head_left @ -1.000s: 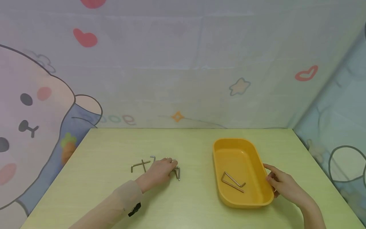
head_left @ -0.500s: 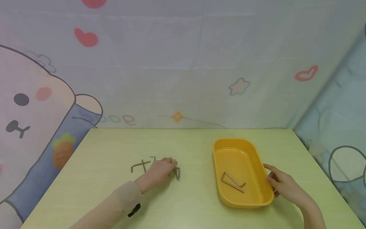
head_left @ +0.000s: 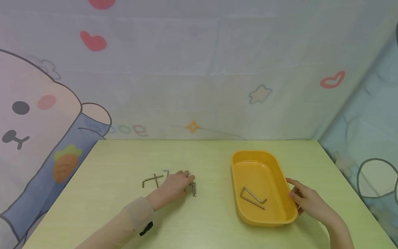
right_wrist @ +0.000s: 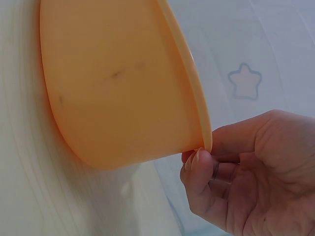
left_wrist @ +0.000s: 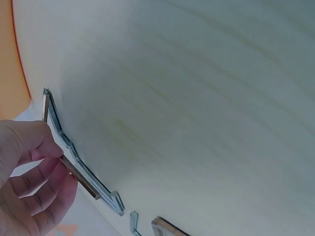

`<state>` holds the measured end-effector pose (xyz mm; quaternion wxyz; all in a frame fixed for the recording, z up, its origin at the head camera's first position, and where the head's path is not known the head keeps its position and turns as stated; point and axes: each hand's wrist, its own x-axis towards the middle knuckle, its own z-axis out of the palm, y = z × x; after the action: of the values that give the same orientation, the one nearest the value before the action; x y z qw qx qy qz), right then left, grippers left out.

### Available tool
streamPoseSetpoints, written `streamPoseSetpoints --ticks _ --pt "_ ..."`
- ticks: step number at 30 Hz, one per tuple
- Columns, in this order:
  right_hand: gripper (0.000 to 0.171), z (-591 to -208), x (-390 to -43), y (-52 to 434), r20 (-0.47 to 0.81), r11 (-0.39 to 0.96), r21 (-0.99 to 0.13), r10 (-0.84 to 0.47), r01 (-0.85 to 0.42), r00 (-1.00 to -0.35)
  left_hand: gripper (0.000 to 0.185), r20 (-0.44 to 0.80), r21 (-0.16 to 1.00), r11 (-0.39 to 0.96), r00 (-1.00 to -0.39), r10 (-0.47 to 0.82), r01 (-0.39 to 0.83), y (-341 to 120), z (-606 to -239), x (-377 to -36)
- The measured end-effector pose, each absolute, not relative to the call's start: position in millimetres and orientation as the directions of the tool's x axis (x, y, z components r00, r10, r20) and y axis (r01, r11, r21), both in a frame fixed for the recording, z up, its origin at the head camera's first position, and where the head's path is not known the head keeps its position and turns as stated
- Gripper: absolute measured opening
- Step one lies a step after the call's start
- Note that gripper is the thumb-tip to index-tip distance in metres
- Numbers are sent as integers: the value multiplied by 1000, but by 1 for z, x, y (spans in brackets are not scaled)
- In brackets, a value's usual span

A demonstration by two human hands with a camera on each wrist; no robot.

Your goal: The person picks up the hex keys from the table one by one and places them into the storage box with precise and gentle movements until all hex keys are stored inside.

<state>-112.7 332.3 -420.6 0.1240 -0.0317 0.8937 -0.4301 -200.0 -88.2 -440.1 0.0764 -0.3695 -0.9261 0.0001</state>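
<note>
My left hand rests on the pale green table, its fingertips among several L-shaped metal hex keys. In the left wrist view the thumb and fingers of the left hand pinch one brownish hex key that lies across a silver hex key. More hex keys lie just left of that hand. My right hand grips the right rim of an orange tray. The right wrist view shows the thumb of the right hand on the tray's rim. Two hex keys lie inside the tray.
A cartoon-printed cloth backdrop rises behind the table and along its right side. The table's left edge runs diagonally toward me. Bare tabletop lies between my left hand and the tray.
My left hand's fingers have shifted slightly over the hex keys at its tips. The right hand and the tray have not moved.
</note>
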Motion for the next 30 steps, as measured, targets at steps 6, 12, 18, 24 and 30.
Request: streamPoseSetpoints --ticks 6,12,18,24,30 --pt "53 -421 -113 332 -185 626 -779 -170 39 -968 29 160 -80 712 -696 700 698 -86 -438 -199" --pt "53 -421 -113 332 -182 625 -780 -172 36 -968 31 209 -106 681 -653 728 725 -83 -435 -198" --pt "53 -420 -113 332 -187 623 -781 -172 40 -967 30 203 -109 675 -648 734 730 -78 -432 -197" --pt "53 -420 -112 332 -192 627 -778 -169 45 -967 32 174 -94 675 -656 735 732 -72 -426 -193" --pt "53 -420 -112 332 -190 629 -776 -171 41 -967 32 186 -116 664 -641 745 738 -67 -424 -192"
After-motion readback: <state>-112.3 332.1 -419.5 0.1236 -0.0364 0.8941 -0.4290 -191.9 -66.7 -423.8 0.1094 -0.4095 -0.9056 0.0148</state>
